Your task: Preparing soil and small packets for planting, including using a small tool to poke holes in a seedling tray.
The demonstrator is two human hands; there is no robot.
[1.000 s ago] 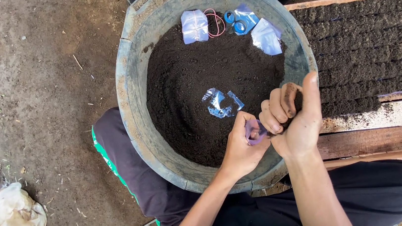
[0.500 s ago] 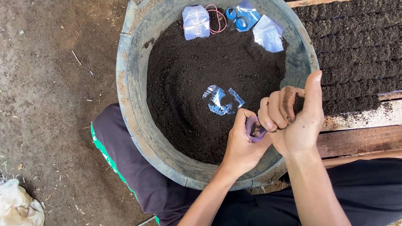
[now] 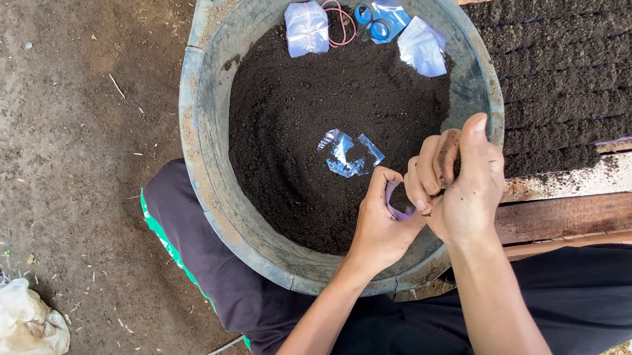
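Note:
My left hand (image 3: 379, 222) and my right hand (image 3: 461, 182) meet over the near rim of a grey round tub (image 3: 210, 173) filled with dark soil (image 3: 287, 126). Both pinch a small purple-tinted plastic packet (image 3: 395, 200) between their fingers. My right thumb points up and its fingers curl over the packet. A crumpled clear plastic scrap (image 3: 346, 153) lies on the soil just beyond my left hand. At the tub's far side rest two clear packets (image 3: 307, 28) (image 3: 422, 45), a red rubber band (image 3: 344, 22) and blue scissors (image 3: 375, 21).
A wooden tray (image 3: 606, 186) packed with rows of dark soil lies to the right of the tub. A crumpled white bag (image 3: 15, 326) sits on the dirt ground at the left. My dark-trousered legs flank the tub.
My hands stay together on the packet, with small finger shifts. The view has drifted slightly.

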